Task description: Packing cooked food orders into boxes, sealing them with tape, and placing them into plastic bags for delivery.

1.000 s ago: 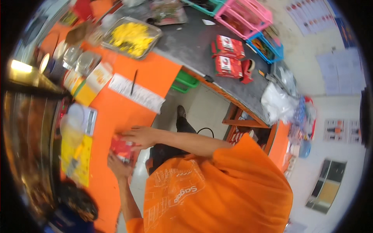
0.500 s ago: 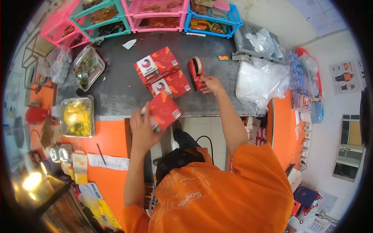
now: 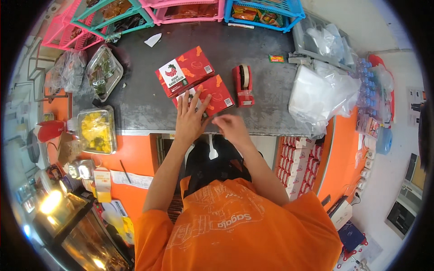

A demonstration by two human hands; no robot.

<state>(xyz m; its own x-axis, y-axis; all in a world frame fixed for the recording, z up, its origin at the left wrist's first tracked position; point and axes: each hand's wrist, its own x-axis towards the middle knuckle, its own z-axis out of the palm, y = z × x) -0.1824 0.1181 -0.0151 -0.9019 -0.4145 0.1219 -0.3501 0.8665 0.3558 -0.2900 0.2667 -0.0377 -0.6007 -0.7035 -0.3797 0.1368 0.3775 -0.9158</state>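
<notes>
Two red cardboard boxes with white labels sit on the dark counter, the farther box (image 3: 184, 70) touching the nearer box (image 3: 220, 95). My left hand (image 3: 192, 115) lies with fingers spread on top of the nearer one, partly covering its label. Just off that box's near edge, my right hand (image 3: 233, 128) is closed, fingertips pinched together and slightly blurred. Whatever it may hold is too small to make out. A red tape dispenser (image 3: 244, 86) with a roll of tape stands right of the boxes, touched by neither hand.
Coloured basket racks line the back, including a blue rack (image 3: 266, 16). Left are a tray of greens (image 3: 105, 72) and a container of yellow food (image 3: 96, 131). White plastic bags (image 3: 312, 97) lie right. Stacked cartons (image 3: 296, 165) show below the counter.
The red box that my left hand held tilted is no longer in the air; that hand now rests on the nearer box. My right hand has left the tape dispenser and come toward me.
</notes>
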